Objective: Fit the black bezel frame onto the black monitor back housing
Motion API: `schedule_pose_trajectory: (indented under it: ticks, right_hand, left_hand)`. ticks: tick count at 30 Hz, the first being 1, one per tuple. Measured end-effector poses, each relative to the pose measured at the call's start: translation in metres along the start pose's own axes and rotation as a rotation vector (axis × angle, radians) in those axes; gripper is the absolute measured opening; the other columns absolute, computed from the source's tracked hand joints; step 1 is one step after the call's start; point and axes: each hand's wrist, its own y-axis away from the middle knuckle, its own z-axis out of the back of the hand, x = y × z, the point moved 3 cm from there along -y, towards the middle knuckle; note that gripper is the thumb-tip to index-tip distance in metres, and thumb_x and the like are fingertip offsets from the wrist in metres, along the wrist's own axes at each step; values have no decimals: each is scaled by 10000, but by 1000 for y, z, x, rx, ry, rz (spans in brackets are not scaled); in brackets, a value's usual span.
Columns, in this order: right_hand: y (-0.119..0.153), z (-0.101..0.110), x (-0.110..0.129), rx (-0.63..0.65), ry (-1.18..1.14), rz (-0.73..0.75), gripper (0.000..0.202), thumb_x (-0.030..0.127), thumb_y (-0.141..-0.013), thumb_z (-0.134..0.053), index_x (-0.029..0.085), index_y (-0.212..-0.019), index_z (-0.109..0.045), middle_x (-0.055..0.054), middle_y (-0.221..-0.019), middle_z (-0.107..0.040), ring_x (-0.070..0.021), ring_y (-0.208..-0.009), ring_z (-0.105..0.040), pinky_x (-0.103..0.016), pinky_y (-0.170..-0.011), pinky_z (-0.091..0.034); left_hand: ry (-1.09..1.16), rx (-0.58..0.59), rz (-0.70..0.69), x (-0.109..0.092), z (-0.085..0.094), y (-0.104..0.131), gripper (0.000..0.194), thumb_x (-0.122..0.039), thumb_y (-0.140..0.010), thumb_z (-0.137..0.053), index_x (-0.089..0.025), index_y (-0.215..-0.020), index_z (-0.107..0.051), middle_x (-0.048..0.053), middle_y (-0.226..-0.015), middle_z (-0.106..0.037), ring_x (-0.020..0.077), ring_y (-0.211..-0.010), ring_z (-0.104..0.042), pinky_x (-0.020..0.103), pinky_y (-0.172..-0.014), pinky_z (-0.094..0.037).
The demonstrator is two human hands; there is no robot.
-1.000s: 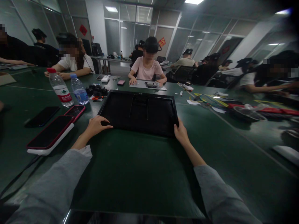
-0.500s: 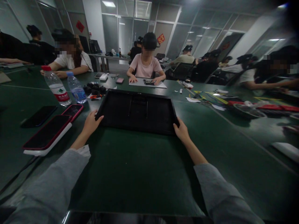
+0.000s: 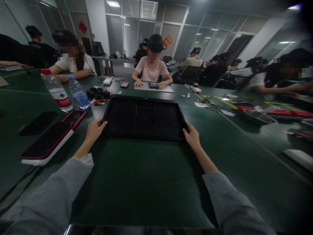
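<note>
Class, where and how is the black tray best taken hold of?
Probably by its two short side rims, one hand coming from each side. The tray is wide, with raised edges to pinch, and the left hand and right hand hold it there.

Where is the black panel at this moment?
In the head view, the black panel is near the centre, held at its sides by the left hand and right hand, right of the blue-capped bottle.

one cam riding on your head, facing forward and tipped down over the table (image 3: 151, 182), your sleeves (image 3: 51, 192) closest at the bottom corners, left hand (image 3: 95, 130) and right hand (image 3: 193, 136) a bit farther out, black panel (image 3: 145, 119) around mid-view, wide enough to catch ceiling lights (image 3: 112, 4)
</note>
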Motion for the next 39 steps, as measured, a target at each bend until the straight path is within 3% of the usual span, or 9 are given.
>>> schedule_pose_trajectory:
  ticks: [6,16,30,39]
  right_hand:
    - [-2,7,1,-9,73,15,643,380,-865,-639,120,-1451,-684,-178,-1376,-745,-353,-1260,-726,-614,-1185,-515]
    - [-7,8,-4,35,47,24,606,404,-870,-652,180,-1431,-693,-154,-1380,-747,-366,-1270,-728,-622,-1156,-547]
    - [-4,11,6,-40,29,55,597,439,-914,-614,168,-1444,-656,-182,-1429,-710,-360,-1339,-685,-612,-1208,-501]
    - [-7,2,-5,-35,-59,-32,591,497,-834,-690,196,-1343,-677,-189,-1314,-738,-376,-1273,-703,-658,-1183,-501]
  left_hand:
    - [-224,-25,-30,-17,6,12,517,-606,-995,-576,-196,-1224,-793,175,-1168,-811,363,-1041,-755,450,-896,-548]
    - [-469,-61,5,-40,10,22,505,-477,-1072,-464,-158,-1333,-755,190,-1309,-778,360,-1128,-744,426,-914,-551]
    - [-449,-118,-38,-44,10,23,510,-463,-1076,-436,-143,-1313,-756,205,-1255,-785,370,-1069,-747,431,-870,-533]
    - [-275,-113,-9,-28,-2,15,517,-496,-1046,-513,-147,-1327,-771,187,-1239,-808,349,-1119,-763,427,-978,-544]
